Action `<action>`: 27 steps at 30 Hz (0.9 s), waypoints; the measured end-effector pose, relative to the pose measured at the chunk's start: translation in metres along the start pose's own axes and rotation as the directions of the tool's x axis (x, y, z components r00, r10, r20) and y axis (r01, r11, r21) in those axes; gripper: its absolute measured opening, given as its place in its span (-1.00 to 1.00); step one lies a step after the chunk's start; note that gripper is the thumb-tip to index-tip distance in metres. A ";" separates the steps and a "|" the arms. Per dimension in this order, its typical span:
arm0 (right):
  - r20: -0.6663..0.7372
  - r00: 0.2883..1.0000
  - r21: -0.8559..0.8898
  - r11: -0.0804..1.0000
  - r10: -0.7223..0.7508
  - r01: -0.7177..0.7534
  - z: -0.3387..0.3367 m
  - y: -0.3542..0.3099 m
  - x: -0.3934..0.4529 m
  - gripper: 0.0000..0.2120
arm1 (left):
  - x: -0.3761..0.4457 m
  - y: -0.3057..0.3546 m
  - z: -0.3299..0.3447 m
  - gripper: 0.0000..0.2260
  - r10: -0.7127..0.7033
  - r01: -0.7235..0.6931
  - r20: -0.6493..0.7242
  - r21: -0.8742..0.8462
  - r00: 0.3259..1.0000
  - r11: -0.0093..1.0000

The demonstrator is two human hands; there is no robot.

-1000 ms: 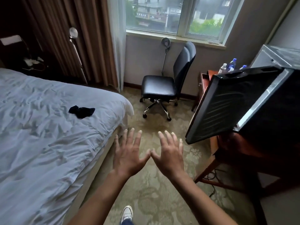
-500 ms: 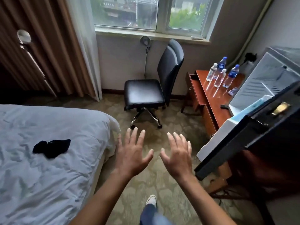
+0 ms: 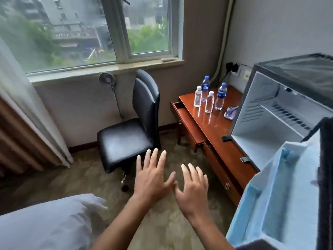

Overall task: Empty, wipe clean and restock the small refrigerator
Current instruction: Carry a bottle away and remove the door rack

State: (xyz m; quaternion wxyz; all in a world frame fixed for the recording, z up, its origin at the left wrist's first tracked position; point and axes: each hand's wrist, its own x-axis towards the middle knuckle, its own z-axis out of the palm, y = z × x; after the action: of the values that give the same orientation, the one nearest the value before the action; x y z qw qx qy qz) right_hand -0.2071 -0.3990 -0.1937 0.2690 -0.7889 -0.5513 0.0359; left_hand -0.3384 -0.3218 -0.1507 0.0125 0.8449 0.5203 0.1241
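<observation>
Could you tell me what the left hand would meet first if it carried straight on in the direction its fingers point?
Probably the black chair: the left hand is open, and its fingers point up-frame at the seat's front edge. Depth is unclear, so it might pass above the seat.

head cam | worn high, faces forward-down (wide-angle) | near: hands point(image 3: 173, 184) | beyond: desk point(image 3: 212, 127)

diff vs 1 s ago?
The view swung right: the bed slid off left, and the open fridge interior, four bottles and cloth came into sight. Nothing grasped or released. Left hand and right hand stay open, empty, held out.
</observation>
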 end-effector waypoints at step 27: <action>-0.228 0.842 -0.177 0.829 0.489 -0.530 0.080 0.013 0.296 -0.40 | 0.391 -0.051 0.093 -0.25 0.486 -0.458 0.130 -0.200 0.864 0.866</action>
State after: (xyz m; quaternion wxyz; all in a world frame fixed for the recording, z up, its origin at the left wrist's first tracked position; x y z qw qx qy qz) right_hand -0.1091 -0.1083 -0.1970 0.2019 -0.9336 -0.2949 -0.0266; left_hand -0.1954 0.0564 -0.1718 0.0964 0.9503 0.2820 0.0903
